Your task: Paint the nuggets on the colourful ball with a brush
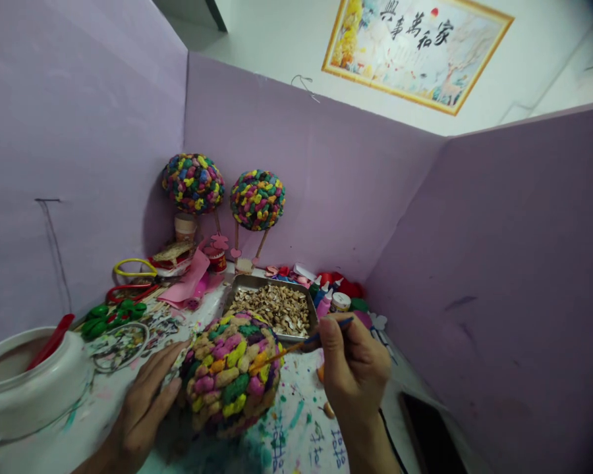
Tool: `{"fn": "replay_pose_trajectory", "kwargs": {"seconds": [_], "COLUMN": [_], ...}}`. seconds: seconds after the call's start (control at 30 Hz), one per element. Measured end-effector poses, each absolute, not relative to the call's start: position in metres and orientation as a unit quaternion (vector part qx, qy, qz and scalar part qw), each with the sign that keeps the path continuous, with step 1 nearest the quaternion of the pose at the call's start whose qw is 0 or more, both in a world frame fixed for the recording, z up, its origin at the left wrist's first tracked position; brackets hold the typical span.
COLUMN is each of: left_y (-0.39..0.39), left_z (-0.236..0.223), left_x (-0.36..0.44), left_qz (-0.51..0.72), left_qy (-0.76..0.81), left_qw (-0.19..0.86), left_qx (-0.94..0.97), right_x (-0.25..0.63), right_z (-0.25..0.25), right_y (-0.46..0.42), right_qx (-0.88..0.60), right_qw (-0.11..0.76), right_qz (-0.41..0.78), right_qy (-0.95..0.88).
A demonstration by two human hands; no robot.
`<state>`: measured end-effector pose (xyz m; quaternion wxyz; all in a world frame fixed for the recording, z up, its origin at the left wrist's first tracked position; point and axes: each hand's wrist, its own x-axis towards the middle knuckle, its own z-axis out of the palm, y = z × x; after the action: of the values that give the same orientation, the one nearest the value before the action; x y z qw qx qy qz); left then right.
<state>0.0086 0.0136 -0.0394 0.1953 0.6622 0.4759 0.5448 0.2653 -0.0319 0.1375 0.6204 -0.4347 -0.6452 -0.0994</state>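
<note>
A ball covered in peanut shells (234, 378) sits on the table before me, its shells partly painted pink, yellow, green, purple and orange, others bare tan. My left hand (145, 401) holds its left side, fingers stretched along it and the fingertips partly hidden. My right hand (356, 365) pinches a thin paintbrush (296, 347) with a blue handle. The orange brush tip touches a shell on the ball's right front. Behind the ball stands a metal tray (232, 289) filled with loose shell pieces.
Two finished-looking colourful balls on sticks, one left (194, 183) and one right (258, 199), stand at the back. Scissors (136, 268), green ribbon (112, 317) and a white pot (39, 388) lie left. Paint bottles (323, 303) stand behind my right hand; a dark phone-like slab (432, 431) lies right. Purple panels enclose the table.
</note>
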Motion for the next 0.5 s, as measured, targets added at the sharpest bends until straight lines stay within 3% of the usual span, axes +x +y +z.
{"fn": "replay_pose_trajectory", "kwargs": {"seconds": [0.13, 0.33, 0.5], "left_y": [0.0137, 0.0137, 0.0157], "left_z": [-0.0394, -0.0419, -0.0436], "left_x": [0.0076, 0.0071, 0.0073], "left_qz": [0.531, 0.532, 0.545], "left_qy": [0.479, 0.473, 0.479], "left_qw": [0.203, 0.216, 0.242], "left_qx": [0.668, 0.668, 0.644], "right_x": [0.2673, 0.2649, 0.2670], "right_z": [0.1364, 0.1372, 0.1377], "right_y": [-0.0316, -0.0342, -0.0356], "right_qx": [-0.427, -0.430, -0.418], "right_qw": [0.653, 0.615, 0.636], "right_qz": [-0.096, -0.093, -0.111], "right_qy": [-0.618, -0.654, -0.638]}}
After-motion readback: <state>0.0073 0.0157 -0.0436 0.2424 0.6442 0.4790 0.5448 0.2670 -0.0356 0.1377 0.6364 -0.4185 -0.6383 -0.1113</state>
